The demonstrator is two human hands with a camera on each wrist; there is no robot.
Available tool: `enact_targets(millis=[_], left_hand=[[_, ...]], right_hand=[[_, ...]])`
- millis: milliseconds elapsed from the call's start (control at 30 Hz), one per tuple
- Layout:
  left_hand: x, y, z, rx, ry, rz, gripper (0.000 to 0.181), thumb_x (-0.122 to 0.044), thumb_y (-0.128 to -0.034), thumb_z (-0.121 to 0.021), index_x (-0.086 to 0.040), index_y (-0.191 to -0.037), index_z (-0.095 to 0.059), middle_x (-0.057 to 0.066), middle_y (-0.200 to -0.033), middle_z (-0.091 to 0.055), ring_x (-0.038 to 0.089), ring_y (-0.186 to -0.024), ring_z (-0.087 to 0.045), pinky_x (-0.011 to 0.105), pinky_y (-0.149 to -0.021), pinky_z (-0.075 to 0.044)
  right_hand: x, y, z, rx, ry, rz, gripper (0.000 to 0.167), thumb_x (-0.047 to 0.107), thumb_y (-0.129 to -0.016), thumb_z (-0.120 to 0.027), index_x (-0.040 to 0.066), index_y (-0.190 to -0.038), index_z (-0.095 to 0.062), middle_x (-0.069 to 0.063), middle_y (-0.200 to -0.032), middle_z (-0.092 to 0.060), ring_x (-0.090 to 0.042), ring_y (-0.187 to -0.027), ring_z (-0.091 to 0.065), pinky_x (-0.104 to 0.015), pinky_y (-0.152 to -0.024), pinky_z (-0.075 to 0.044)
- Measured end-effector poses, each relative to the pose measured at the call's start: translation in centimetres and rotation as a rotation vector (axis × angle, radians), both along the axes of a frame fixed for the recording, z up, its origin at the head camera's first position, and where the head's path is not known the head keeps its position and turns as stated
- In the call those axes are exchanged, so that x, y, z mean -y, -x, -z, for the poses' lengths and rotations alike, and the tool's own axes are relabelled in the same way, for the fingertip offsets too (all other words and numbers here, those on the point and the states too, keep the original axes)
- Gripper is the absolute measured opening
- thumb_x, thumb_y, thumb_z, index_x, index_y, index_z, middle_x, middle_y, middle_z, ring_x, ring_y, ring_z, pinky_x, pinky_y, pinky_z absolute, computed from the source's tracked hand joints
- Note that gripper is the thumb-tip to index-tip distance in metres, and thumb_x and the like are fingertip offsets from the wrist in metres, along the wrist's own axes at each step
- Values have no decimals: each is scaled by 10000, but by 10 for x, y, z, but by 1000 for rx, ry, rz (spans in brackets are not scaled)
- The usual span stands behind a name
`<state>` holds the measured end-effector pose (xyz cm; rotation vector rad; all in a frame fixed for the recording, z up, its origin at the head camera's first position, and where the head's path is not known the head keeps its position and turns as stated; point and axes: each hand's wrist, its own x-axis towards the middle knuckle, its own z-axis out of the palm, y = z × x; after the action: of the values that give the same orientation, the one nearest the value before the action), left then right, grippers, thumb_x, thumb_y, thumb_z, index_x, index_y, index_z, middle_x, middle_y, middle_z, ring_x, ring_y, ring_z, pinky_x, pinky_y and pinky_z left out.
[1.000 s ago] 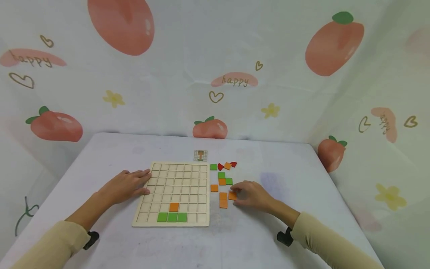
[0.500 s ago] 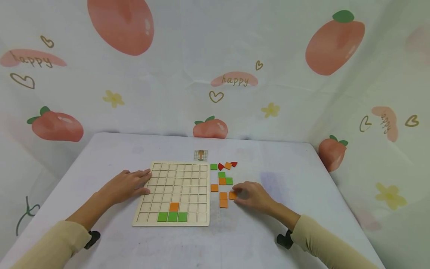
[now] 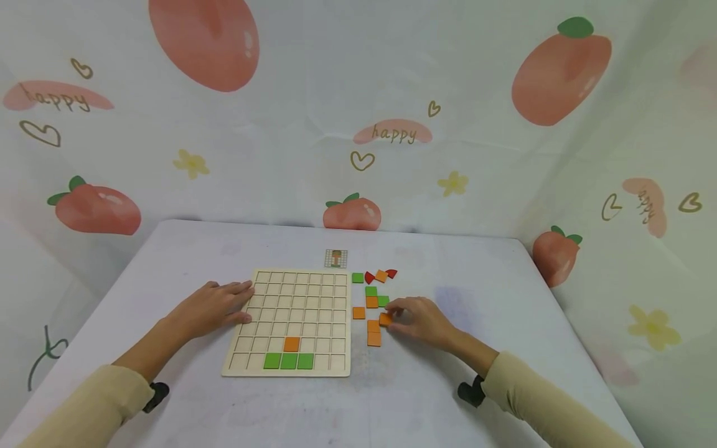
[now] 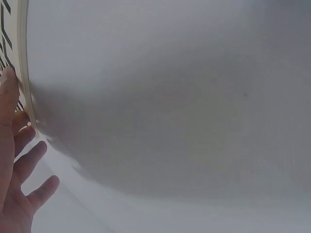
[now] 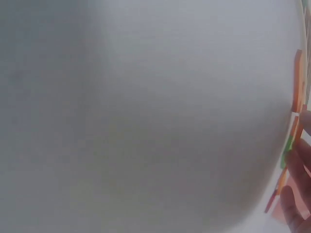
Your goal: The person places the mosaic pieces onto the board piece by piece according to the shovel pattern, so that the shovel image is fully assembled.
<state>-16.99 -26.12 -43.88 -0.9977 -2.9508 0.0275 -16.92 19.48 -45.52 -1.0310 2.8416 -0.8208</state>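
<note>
A pale wooden grid board (image 3: 330,314) lies flat on the table. Its bottom row carries three green square tiles (image 3: 288,361), and one orange tile (image 3: 292,344) sits just above them. My left hand (image 3: 210,309) rests at the board's left edge, fingers extended and touching the rim; the left wrist view shows its fingers (image 4: 31,160) spread beside that rim. Right of the board, my right hand (image 3: 422,322) pinches a loose orange square tile (image 3: 385,319) between thumb and fingers. At the right wrist view's edge, only some fingers (image 5: 299,170) show.
Several loose orange tiles (image 3: 373,333) and green tiles (image 3: 358,278) lie between board and right hand. Behind them are red wedge pieces (image 3: 369,277). A small picture card (image 3: 336,259) lies beyond the board's top right. A patterned cloth (image 3: 291,168) hangs behind the table.
My right hand has drawn the orange tile slightly up and to the left, closer to the green tile. The left hand has stayed in place on the board's edge.
</note>
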Motion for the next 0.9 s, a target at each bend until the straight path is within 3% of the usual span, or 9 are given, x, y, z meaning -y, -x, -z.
enact_targets(millis=[300, 700, 900], left_hand=[[2, 1, 3, 9, -8, -10, 636, -455, -911, -674, 19, -1329, -605, 194, -1383, -578, 350, -1236, -582, 549, -882, -490], [-2, 3, 1, -12, -7, 12, 617, -442, -910, -683, 13, -1321, -613, 183, -1358, -601, 360, -1223, -589, 550, -883, -494], [0, 3, 1, -18, -8, 13, 622, -437, -889, -707, 17, -1306, -622, 189, -1338, -614, 366, -1213, -596, 546, -873, -501]], right_hand=[[30, 9, -5, -36, 7, -14, 307, 203, -852, -807, 63, -1116, -736, 6, -1023, -743, -134, -884, -656, -351, -848, -527], [98, 11, -13, -43, -14, -159, 291, 201, -879, -778, 77, -1138, -727, 21, -994, -732, -112, -842, -629, -227, -782, -493], [128, 11, -15, 17, -67, -178, 301, 268, -891, -763, 124, -1153, -733, 69, -985, -726, -73, -871, -625, -202, -818, -469]])
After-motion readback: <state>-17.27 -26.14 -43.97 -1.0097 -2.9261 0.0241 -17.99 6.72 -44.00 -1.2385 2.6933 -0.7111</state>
